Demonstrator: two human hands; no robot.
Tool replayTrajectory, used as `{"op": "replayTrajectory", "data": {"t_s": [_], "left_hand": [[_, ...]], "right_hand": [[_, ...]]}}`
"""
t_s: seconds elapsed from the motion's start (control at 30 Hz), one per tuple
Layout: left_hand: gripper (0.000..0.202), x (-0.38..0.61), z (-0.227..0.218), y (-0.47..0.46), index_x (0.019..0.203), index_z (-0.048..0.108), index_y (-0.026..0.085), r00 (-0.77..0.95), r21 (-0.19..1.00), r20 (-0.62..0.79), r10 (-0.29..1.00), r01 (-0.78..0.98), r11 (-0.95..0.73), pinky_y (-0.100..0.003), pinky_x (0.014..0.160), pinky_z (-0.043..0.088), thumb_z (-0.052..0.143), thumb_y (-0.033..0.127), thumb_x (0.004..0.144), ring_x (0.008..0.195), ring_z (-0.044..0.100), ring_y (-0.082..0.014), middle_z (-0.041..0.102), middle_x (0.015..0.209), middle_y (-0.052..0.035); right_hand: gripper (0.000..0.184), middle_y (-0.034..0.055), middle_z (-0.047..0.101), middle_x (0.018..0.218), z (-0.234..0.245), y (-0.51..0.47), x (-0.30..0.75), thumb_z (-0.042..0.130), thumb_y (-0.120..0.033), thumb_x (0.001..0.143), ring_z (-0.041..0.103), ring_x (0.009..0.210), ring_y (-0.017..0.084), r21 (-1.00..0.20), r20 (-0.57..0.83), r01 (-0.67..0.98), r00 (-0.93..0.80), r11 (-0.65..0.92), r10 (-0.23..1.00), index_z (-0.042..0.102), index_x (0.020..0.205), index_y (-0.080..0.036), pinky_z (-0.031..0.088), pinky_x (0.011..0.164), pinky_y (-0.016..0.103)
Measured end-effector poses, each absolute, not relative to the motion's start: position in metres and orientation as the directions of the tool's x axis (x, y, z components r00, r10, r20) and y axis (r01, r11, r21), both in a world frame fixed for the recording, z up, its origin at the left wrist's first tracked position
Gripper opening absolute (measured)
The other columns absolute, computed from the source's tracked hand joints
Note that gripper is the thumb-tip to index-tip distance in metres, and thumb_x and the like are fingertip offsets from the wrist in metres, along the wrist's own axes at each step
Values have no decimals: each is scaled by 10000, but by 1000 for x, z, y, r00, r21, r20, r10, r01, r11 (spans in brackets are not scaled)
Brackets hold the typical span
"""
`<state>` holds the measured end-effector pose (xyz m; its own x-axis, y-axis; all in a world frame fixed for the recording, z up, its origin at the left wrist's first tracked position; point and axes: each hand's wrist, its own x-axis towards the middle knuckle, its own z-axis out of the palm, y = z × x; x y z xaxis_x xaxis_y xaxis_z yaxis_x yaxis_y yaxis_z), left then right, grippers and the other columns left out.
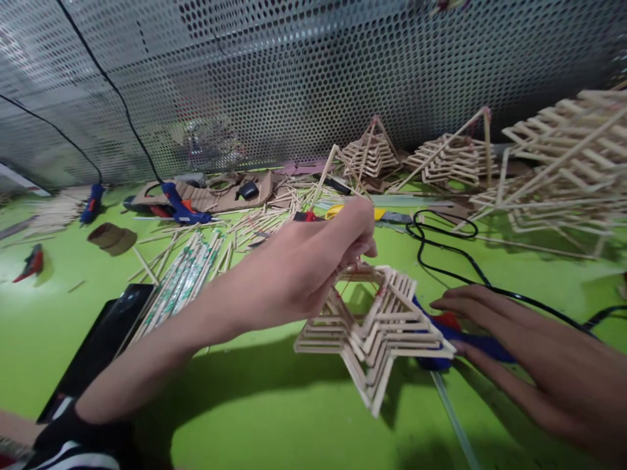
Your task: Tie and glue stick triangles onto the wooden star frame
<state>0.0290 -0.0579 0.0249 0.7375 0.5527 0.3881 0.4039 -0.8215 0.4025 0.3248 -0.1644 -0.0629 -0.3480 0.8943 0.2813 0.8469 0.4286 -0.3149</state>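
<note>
A star-shaped lantern frame (pixel 377 343) built from layered wooden sticks is tilted above the green tabletop, with red thread near its top. My left hand (pixel 313 258) reaches in from the left and pinches it at the top; the exact grip is hidden behind the fingers. On the right, my right hand (pixel 529 359) has its fingers stretched out and apart. Its thumb is close to the star's right tip; whether they touch I cannot tell. Under those fingers and partly behind the star lies a blue glue gun (pixel 482 344) with a red trigger and a clear glue stick (pixel 455 418).
Several stick frames (pixel 450 160) stand along the perforated metal panel (pixel 313 85). Loose sticks (pixel 264 222), a yellow cutter (pixel 336 211), another blue glue gun (pixel 183 205) and wrapped stick bundles (pixel 183 274) lie behind and left. A black cable (pixel 455 251) loops at right.
</note>
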Motion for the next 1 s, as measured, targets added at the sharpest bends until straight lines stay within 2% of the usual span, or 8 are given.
{"op": "replayTrajectory", "data": {"t_s": [0.03, 0.07, 0.17, 0.33, 0.47, 0.63, 0.87, 1.0], "left_hand": [[142, 29, 25, -57, 1040, 565, 181, 743, 399, 385, 547, 401, -825, -317, 670, 559, 441, 163, 974, 860, 709, -203, 706, 994, -77], [146, 28, 24, -56, 1028, 567, 174, 749, 404, 379, 544, 396, -825, -322, 671, 560, 429, 167, 980, 856, 711, -206, 710, 982, -85], [148, 26, 17, -52, 1034, 554, 161, 768, 432, 361, 529, 365, -825, -307, 667, 560, 412, 174, 994, 853, 719, -198, 724, 965, -88], [188, 15, -4, -54, 1049, 518, 151, 716, 502, 386, 582, 367, -783, -277, 646, 564, 368, 264, 1034, 809, 730, -172, 732, 983, -92], [203, 0, -26, -60, 1068, 518, 157, 689, 564, 314, 653, 417, -712, -313, 686, 590, 386, 306, 1029, 926, 727, -213, 725, 1024, -111], [180, -14, -49, -68, 1105, 484, 179, 682, 651, 268, 680, 392, -650, -295, 688, 582, 406, 322, 1028, 913, 721, -190, 720, 1036, -88], [167, -12, -46, -73, 984, 454, 194, 684, 574, 379, 623, 355, -738, -286, 775, 557, 471, 359, 1003, 1049, 650, -185, 645, 1142, -101], [169, -6, -39, -70, 1005, 435, 199, 715, 458, 399, 574, 387, -800, -288, 742, 562, 395, 361, 1028, 958, 669, -169, 636, 1137, -94]], "right_hand": [[270, 109, 711, 1076, -53, -161, 319, 511, -319, 943, 714, 873, 266, -297, 372, 810, -389, 505, 842, 624, 1178, -248, 588, 640, 358], [213, 81, 718, 966, -44, -157, 311, 498, -333, 960, 704, 717, 224, -324, 375, 786, -404, 526, 834, 618, 1118, -254, 550, 524, 321], [126, 12, 681, 778, -20, -146, 288, 481, -298, 973, 636, 563, 162, -392, 433, 740, -377, 547, 819, 599, 967, -255, 487, 443, 264], [93, -3, 635, 753, -21, -138, 261, 473, -203, 960, 588, 557, 132, -432, 392, 702, -419, 566, 819, 563, 956, -226, 446, 476, 253], [139, 28, 620, 832, -36, -129, 243, 443, -156, 960, 584, 664, 142, -430, 461, 649, -439, 628, 771, 561, 1027, -184, 451, 579, 270], [129, 70, 572, 884, -50, -117, 213, 433, -132, 960, 541, 762, 179, -460, 443, 584, -502, 669, 743, 551, 1008, -158, 439, 648, 309], [186, 74, 593, 918, -49, -108, 189, 442, -115, 943, 559, 790, 185, -626, 445, 478, -430, 616, 786, 562, 1075, -166, 476, 660, 316], [207, 65, 595, 914, -49, -108, 187, 442, -109, 935, 558, 782, 170, -676, 435, 448, -399, 586, 807, 569, 1083, -178, 480, 671, 305]]}}
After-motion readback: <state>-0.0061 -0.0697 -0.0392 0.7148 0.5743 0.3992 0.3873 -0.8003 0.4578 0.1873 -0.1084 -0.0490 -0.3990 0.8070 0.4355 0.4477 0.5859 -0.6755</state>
